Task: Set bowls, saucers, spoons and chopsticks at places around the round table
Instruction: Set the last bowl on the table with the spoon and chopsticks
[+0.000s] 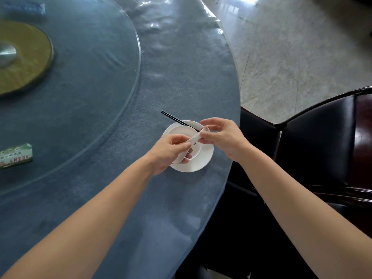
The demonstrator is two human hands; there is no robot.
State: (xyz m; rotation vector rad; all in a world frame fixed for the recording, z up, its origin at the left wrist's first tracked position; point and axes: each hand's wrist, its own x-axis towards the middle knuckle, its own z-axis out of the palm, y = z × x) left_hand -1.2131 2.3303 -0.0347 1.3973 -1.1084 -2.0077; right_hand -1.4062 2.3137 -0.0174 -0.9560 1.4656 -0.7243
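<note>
So, we've got the spoon [194,139] pinched at both ends, just above the bowl [180,132]. Our left hand [168,151] has its fingers curled on the lower end, and our right hand [222,137] pinches the upper end. That bowl sits on the saucer [202,161] near the desk [181,77] edge. Black chopsticks [174,118] poke out from our right fingers over the saucer's far rim; can't tell if we're gripping them. Glass turntable [112,109] and tissue pack [16,156] off left, dark chair [318,141] on the right.

Chopsticks [177,120] near ends hidden behind right hand [223,137]; box [16,156] print unreadable
</note>
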